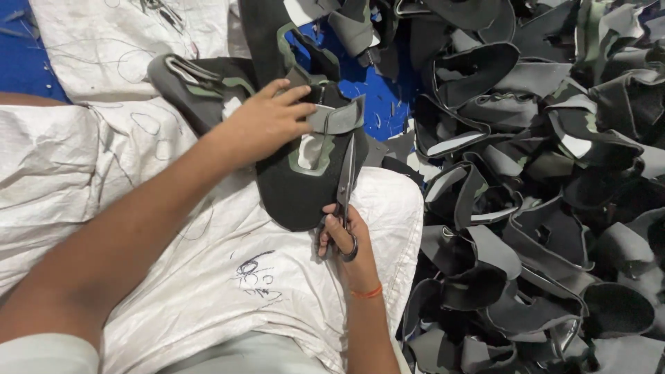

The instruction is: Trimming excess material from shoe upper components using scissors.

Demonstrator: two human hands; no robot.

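Note:
A black shoe upper [299,196] with grey and green trim lies on a white woven sack [228,277] over my lap. My left hand [267,119] presses down on its top part, fingers spread over a grey tongue flap [337,118]. My right hand [344,239] grips the handles of metal scissors [346,181]. The blades point up and away along the right edge of the upper, next to the flap.
A large heap of similar black and grey shoe uppers [540,180] fills the right side. More uppers [197,83] lie behind my left hand. Blue floor [377,97] shows between them. Another white sack [118,41] lies at the top left.

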